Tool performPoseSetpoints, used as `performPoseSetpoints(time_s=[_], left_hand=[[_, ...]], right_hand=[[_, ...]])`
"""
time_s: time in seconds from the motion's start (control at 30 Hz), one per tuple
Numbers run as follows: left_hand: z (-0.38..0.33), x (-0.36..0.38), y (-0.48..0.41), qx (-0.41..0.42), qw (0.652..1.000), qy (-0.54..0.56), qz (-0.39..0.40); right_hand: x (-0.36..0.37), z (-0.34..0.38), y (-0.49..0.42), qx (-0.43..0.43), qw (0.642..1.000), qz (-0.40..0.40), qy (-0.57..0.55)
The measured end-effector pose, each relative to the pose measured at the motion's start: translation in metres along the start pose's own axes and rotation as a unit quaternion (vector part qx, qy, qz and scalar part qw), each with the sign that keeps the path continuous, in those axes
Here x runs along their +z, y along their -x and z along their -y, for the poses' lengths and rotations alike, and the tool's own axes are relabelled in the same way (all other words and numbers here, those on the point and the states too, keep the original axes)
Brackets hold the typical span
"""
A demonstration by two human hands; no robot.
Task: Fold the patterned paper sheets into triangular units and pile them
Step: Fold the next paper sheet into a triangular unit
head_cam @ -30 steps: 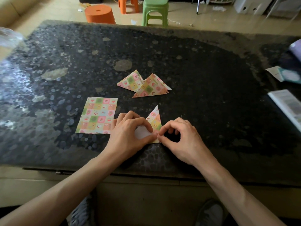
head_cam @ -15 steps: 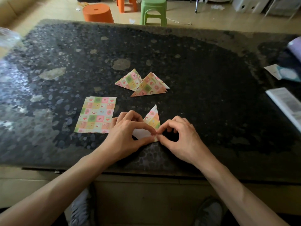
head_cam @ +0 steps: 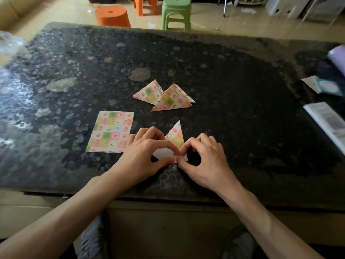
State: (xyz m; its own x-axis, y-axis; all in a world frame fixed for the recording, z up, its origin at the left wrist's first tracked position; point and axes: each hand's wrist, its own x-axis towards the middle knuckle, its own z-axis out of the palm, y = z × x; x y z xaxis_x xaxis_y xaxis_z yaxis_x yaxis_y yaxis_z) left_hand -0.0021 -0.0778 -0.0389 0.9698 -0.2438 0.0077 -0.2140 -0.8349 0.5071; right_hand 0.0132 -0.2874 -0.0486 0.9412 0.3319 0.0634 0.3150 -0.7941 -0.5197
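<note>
A half-folded patterned sheet (head_cam: 175, 136) lies near the table's front edge, its point aimed away from me and a white underside showing between my hands. My left hand (head_cam: 144, 156) pinches its near left part with thumb and forefinger. My right hand (head_cam: 203, 158) pinches its near right corner, fingertips meeting the left hand's. A small stack of flat patterned sheets (head_cam: 111, 131) lies just left of my left hand. Beyond, folded triangular units (head_cam: 164, 98) lie overlapping in a small pile.
The dark speckled table (head_cam: 233, 90) carries a booklet (head_cam: 328, 120) and small packets (head_cam: 324, 86) at its right edge, and clear plastic (head_cam: 9, 43) at far left. Orange (head_cam: 113, 15) and green stools (head_cam: 176, 12) stand on the floor beyond.
Both hands stay on the half-folded sheet; the fingertips have drawn slightly closer together at its near edge. The piles have not moved.
</note>
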Motion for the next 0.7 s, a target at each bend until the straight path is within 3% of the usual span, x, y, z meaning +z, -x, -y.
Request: performPoseSetpoints(time_s=[0.23, 0.7], left_hand=[[0.004, -0.008, -0.002, 0.000, 0.998, 0.027, 0.049], [0.008, -0.013, -0.003, 0.016, 0.997, 0.031, 0.071]], right_hand=[[0.000, 0.003, 0.000, 0.002, 1.000, 0.004, 0.005], [-0.003, 0.010, -0.002, 0.031, 0.999, 0.032, 0.021]])
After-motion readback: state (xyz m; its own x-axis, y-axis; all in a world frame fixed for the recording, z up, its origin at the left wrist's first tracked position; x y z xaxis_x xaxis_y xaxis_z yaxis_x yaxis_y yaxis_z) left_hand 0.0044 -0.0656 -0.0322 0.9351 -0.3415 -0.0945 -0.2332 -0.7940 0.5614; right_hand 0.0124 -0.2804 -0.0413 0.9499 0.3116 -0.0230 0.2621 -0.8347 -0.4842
